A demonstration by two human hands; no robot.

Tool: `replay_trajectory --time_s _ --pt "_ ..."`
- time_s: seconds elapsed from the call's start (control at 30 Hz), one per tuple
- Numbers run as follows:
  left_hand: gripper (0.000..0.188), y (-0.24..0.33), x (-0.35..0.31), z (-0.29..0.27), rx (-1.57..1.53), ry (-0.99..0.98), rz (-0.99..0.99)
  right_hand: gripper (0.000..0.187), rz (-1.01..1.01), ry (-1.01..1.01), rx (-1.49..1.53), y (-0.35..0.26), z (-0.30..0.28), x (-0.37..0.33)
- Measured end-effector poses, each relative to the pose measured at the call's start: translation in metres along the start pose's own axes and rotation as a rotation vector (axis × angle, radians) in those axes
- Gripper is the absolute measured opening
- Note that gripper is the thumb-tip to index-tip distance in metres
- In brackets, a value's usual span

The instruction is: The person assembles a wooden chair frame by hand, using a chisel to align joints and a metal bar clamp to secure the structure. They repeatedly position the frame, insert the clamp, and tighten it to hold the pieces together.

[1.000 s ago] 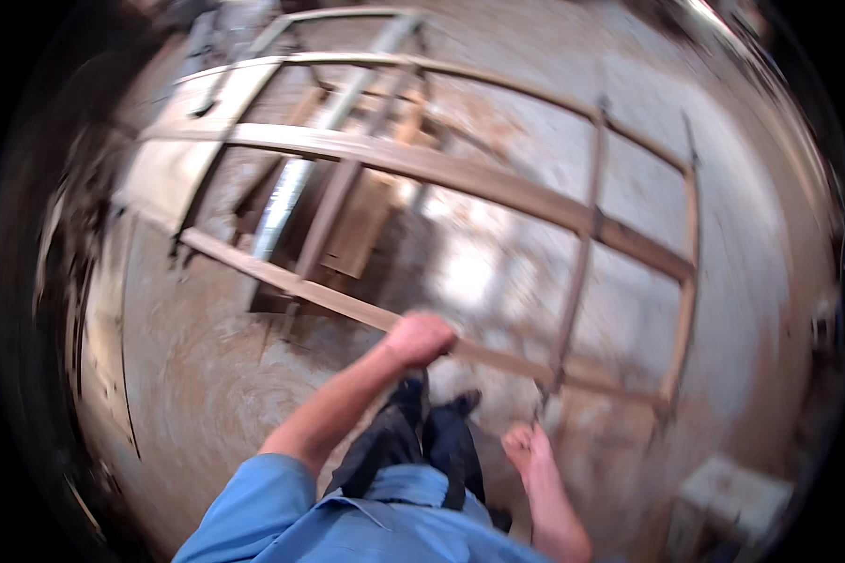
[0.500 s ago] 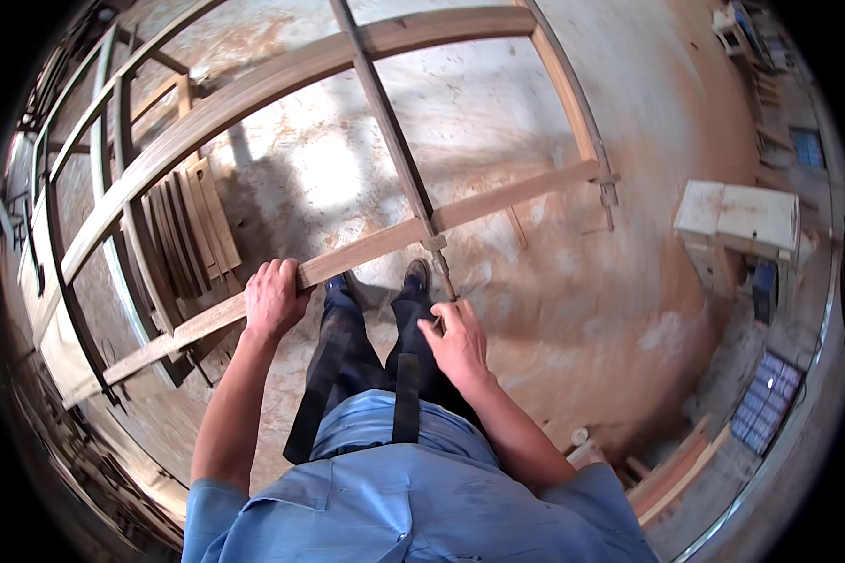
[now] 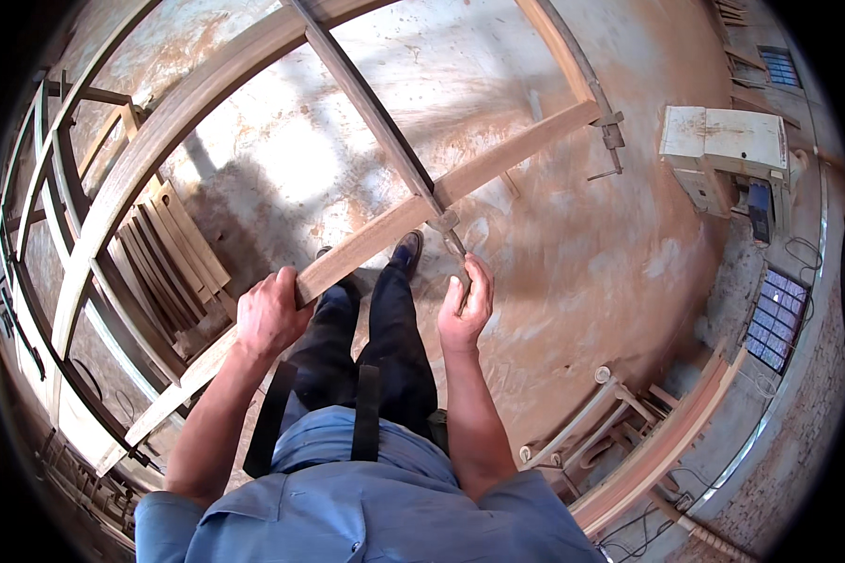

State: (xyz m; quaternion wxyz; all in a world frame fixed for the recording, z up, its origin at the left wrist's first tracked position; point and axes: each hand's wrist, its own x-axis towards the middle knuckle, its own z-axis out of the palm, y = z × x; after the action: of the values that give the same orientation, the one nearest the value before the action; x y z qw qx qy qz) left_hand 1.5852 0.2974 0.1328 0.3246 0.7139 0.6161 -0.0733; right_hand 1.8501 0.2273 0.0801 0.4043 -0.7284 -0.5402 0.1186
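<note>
A wooden frame with a long front rail spans the view ahead of me. My left hand is wrapped over that rail left of the middle. A dark metal bar clamp crosses the frame, its screw end projecting past the rail toward me. At that end my right hand is curled, its fingertips at the clamp's handle, which the fingers partly hide. Another bar clamp runs along the frame's right end piece, its crank hanging past the rail.
Several boards lean together under the frame's left part. A whitish cabinet stands at right. Low at right are long wooden pieces and a barred window. My shoes are on the stained floor below the rail.
My right hand has turned at the clamp handle, with the palm side now more visible. The view has shifted, so the frame sits farther left. My left hand keeps its hold on the rail.
</note>
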Motion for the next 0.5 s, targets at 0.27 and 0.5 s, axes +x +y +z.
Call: replay_trajectory --time_s 0.27,0.5 --pt "0.034 -0.005 0.0 0.013 0.033 0.088 0.027 0.018 0.307 0.123 0.154 -0.008 0.005 0.014" --pt "0.037 -0.006 0.0 0.016 0.054 0.106 0.033 0.025 0.979 -0.042 0.575 -0.007 -0.018 0.042"
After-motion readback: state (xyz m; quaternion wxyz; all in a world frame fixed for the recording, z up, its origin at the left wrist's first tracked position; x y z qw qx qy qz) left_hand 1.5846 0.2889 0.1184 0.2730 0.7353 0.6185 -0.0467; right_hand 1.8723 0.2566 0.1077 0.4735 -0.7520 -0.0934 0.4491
